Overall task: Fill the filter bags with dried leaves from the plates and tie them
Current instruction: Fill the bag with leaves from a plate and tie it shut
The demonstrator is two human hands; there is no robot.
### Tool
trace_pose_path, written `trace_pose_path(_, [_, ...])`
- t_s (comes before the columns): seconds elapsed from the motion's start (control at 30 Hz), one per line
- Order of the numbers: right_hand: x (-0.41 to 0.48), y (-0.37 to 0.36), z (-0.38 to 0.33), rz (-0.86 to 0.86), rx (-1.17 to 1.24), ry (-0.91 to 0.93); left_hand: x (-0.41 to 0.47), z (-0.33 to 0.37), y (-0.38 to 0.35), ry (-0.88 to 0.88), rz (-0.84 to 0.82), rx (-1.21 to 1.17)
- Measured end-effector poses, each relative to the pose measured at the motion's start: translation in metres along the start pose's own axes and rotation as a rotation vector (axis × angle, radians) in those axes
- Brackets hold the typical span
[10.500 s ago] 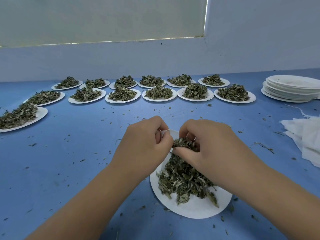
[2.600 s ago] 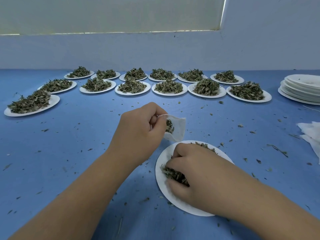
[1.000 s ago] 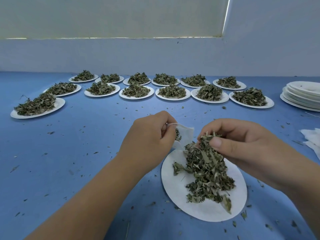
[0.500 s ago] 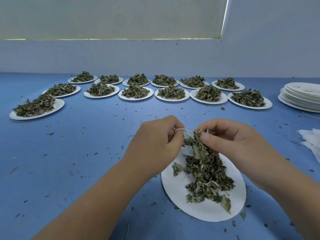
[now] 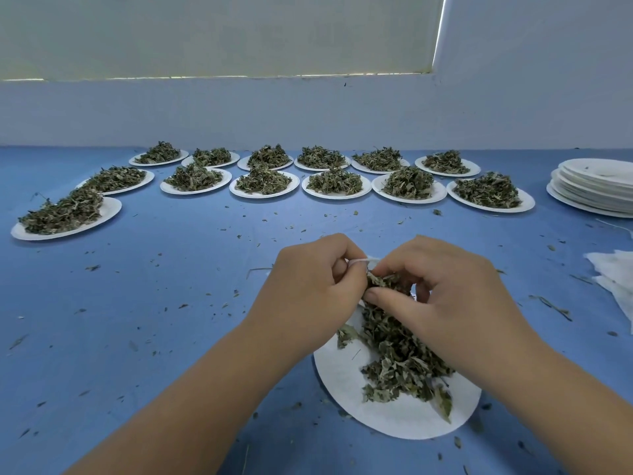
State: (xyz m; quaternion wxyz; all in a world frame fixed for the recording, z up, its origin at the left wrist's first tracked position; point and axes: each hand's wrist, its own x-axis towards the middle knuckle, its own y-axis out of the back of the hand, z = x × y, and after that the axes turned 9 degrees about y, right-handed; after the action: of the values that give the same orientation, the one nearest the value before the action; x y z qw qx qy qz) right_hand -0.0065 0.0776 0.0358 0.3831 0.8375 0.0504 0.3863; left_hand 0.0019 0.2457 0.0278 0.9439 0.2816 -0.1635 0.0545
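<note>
White filter bag (image 5: 363,260): rim pinched in left hand (image 5: 308,289), mostly hidden between both hands. Right hand (image 5: 452,296): fingers pinching dried leaves (image 5: 387,282) at bag mouth, above paper plate (image 5: 394,421).

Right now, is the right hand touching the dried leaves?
Touching. Head view: the right hand pinches a clump of dried leaves between thumb and fingers, at the filter bag held in the left hand.

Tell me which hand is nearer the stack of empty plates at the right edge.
Right. The right hand, pinching dried leaves, is closer, the stack of empty plates lying beyond it to its right; the left hand, holding the filter bag, is farther left.
</note>
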Motion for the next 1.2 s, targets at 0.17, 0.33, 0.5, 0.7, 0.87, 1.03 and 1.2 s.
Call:
trace_pose_path(0.17, [0.0001,0.0005,0.0005,0.059,0.001,-0.016,-0.0002,0.0008,-0.0004,0.002,-0.011,-0.018])
trace_pose_path(0.33, [-0.0008,0.0005,0.0043,0.033,-0.041,0.010,-0.0013,0.0015,-0.0007,-0.006,-0.034,-0.015])
trace_pose_path(0.5, [-0.0025,0.0016,0.0032,0.000,-0.117,0.101,-0.0015,0.0017,-0.0004,-0.003,-0.052,-0.036])
trace_pose_path(0.7, [0.0004,-0.0014,-0.0034,0.023,-0.238,0.213,-0.0019,0.0028,-0.0013,0.008,-0.067,-0.049])
trace_pose_path(0.87, [-0.0046,0.0035,0.0029,0.032,-0.035,0.137,-0.0021,0.0032,0.0003,0.009,-0.056,-0.054])
trace_pose_path(1.03, [-0.0014,0.0054,0.0016,0.039,-0.002,0.082,-0.0018,0.0031,-0.0007,0.018,-0.048,-0.057])
trace_pose_path(1.2, [-0.0026,0.0045,0.0034,0.045,-0.062,0.149,-0.0020,0.0031,-0.0011,0.019,-0.060,-0.050])
